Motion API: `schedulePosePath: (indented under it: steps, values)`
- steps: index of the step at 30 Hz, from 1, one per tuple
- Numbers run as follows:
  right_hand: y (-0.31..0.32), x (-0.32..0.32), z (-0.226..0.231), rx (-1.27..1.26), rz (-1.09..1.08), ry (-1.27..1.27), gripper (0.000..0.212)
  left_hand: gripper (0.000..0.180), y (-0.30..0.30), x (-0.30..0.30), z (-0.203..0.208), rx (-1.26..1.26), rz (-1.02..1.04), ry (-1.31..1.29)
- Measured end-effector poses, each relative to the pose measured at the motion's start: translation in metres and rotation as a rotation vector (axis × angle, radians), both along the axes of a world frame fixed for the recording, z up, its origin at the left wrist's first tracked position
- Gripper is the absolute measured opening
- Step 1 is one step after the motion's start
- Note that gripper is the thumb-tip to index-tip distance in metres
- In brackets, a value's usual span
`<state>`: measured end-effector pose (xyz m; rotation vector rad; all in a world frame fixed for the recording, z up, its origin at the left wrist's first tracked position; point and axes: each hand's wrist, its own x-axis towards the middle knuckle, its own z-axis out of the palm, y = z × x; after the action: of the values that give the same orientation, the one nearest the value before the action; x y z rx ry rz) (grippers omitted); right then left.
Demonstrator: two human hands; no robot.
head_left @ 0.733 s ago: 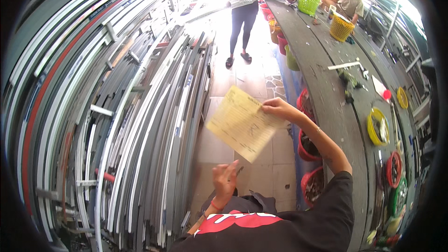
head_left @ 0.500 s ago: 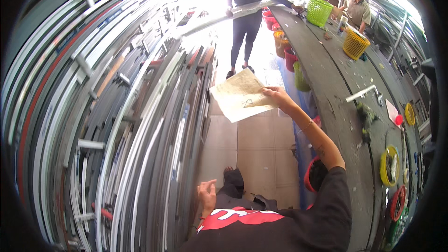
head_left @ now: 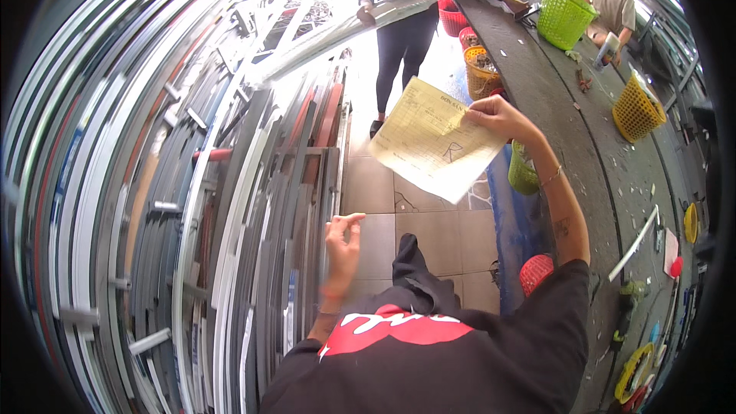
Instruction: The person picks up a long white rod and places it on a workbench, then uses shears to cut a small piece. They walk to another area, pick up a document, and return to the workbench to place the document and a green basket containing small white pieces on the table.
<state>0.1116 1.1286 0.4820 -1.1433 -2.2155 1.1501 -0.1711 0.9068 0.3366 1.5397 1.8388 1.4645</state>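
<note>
A sheet of yellowish paper [head_left: 429, 142] with printed lines and a dark handwritten mark is held out in front of me. My right hand [head_left: 494, 116] pinches its right edge between thumb and fingers, over the aisle beside the workbench. My left hand [head_left: 345, 244] is raised in front of my body, near the stacked metal profiles [head_left: 238, 261]. Its fingers are loosely bent and apart, with nothing in them.
A person ahead holds a long plastic-wrapped bundle [head_left: 383, 11] across the aisle. Another person stands behind the workbench [head_left: 529, 69]. On it are a green basket [head_left: 566, 19], a yellow basket [head_left: 638, 111] and a spray can [head_left: 606, 50]. More baskets stand below its edge.
I have moved forward along the aisle, and the people and baskets appear nearer. The paper is still in my right hand, now held nearer the bench. My left hand has risen.
</note>
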Motion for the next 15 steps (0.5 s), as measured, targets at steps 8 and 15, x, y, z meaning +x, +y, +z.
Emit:
schedulePosePath:
  steps: [8, 15]
  values:
    - [0.158, -0.009, 0.03, 0.134, 0.212, 0.002, 0.021, 0.015, 0.164, 0.027, -0.036, -0.17, -0.221, -0.428]
    - [0.217, -0.014, 0.048, -0.019, 0.099, -0.06, 0.032, 0.032, 0.283, -0.005, -0.007, -0.267, -0.43, -0.355]
